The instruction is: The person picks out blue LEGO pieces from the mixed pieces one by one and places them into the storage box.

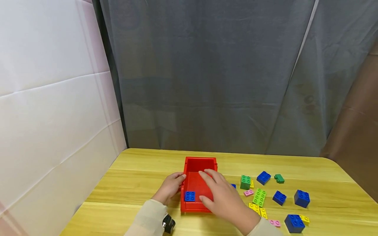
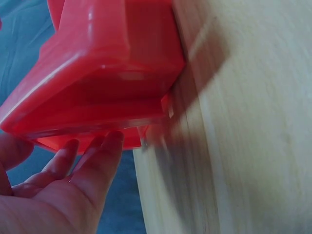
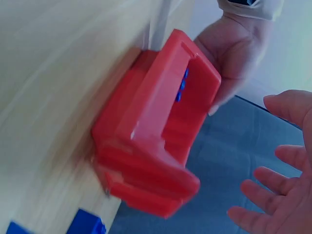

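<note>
A red plastic bin (image 1: 193,182) stands on the table with one blue toy brick (image 1: 189,196) inside, at its near left corner. My left hand (image 1: 169,188) grips the bin's left rim, the thumb on top. From the left wrist view, the fingers (image 2: 100,168) reach up under that rim. Over the right side of the bin is my right hand (image 1: 222,196), fingers spread and holding nothing. The right wrist view has the right hand (image 3: 282,190) apart from the bin, palm bare, and the blue studs (image 3: 182,87) showing inside.
Right of the bin lie several loose bricks, among them a green brick (image 1: 245,182), a lime brick (image 1: 259,197), a yellow brick (image 1: 254,207), a pink brick (image 1: 248,192) and a large blue brick (image 1: 294,224). A grey curtain (image 1: 206,82) hangs behind the wooden table (image 1: 141,164).
</note>
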A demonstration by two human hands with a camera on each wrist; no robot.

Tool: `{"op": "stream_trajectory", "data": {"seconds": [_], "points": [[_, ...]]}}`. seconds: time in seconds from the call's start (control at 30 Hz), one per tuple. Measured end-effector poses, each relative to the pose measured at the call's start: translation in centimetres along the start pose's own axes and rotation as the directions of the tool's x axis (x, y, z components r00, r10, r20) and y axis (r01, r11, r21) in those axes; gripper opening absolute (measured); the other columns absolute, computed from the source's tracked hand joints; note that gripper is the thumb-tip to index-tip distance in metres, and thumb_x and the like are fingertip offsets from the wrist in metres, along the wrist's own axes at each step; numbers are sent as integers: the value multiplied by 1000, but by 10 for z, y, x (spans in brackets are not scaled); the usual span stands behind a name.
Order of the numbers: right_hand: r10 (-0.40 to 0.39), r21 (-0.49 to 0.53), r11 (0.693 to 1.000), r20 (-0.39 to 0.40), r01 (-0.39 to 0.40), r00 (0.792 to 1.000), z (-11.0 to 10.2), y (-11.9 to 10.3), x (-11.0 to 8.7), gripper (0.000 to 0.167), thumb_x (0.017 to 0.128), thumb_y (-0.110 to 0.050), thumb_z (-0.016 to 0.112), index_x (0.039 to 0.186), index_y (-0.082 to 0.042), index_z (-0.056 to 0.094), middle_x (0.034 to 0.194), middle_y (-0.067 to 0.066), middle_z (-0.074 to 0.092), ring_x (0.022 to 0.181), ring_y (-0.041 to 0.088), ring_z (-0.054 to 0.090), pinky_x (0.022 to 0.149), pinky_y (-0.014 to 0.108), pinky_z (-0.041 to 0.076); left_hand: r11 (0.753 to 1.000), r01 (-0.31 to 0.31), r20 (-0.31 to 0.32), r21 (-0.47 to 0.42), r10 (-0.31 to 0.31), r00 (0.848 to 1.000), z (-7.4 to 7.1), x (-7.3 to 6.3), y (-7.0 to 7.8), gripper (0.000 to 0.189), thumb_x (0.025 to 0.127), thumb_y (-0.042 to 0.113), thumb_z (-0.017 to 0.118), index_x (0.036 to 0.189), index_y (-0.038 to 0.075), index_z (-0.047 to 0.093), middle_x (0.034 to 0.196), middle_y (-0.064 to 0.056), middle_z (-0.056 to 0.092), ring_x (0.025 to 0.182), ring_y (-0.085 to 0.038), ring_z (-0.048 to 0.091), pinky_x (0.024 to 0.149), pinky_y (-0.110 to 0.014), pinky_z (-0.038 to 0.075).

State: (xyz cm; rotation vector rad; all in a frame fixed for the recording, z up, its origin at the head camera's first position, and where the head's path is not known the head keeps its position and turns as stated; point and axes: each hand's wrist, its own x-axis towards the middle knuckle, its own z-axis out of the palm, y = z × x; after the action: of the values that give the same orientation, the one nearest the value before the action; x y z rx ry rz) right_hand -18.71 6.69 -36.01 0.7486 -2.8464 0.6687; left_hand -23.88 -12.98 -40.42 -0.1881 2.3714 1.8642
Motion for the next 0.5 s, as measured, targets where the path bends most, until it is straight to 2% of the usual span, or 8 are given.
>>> {"op": "stream_trajectory", "data": {"seconds": [0.2, 0.5], "points": [[38, -22, 999, -48, -39, 998, -11, 8, -11, 79, 80, -34, 77, 148, -20, 40, 150, 6, 36, 136, 30, 36, 97, 55, 46, 1000, -14, 4, -11, 14, 1000, 0, 0, -1, 43, 102, 22, 47, 134, -7, 49, 118, -21, 61, 102, -29, 60, 90, -44, 52], [101, -41, 994, -90, -105, 991, -17, 30, -26, 77, 79, -30, 79, 146, -21, 42, 149, 5, 38, 132, 29, 41, 92, 55, 49, 1000, 7, -1, 4, -7, 1000, 0, 1, -2, 44, 102, 24, 47, 135, -5, 49, 122, -21, 59, 106, -32, 58, 91, -45, 51]]}}
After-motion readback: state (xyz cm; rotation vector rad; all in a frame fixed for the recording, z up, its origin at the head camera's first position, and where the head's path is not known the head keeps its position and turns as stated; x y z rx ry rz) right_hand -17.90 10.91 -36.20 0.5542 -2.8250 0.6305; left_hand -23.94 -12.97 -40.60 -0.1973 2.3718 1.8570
